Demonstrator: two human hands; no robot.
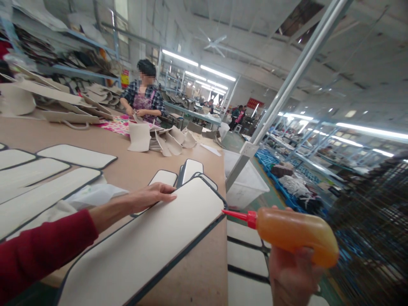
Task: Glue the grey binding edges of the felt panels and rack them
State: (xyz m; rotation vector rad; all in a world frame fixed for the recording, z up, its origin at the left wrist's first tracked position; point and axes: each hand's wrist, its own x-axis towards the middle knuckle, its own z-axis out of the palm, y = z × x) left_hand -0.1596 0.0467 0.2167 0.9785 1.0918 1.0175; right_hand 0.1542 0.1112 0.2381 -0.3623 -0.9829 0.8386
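Observation:
A long white panel with a dark edge [153, 238] is tilted over the front of the brown table. My left hand [156, 196] grips its far long edge, thumb on the white face. In my right hand [295, 267] is a bottle of amber liquid [296, 236], lying nearly level with its red nozzle pointing left. The nozzle tip touches or nearly touches the panel's dark edge at its right corner. Smaller white panels [193, 168] lie just beyond the held one.
More white panels [76, 156] lie at the left of the table [127, 163]. Beige curved pieces [139, 137] are heaped farther back, near a seated person. Right of the table are a metal post [280, 102], a white bin [247, 182] and stacked panels [247, 259].

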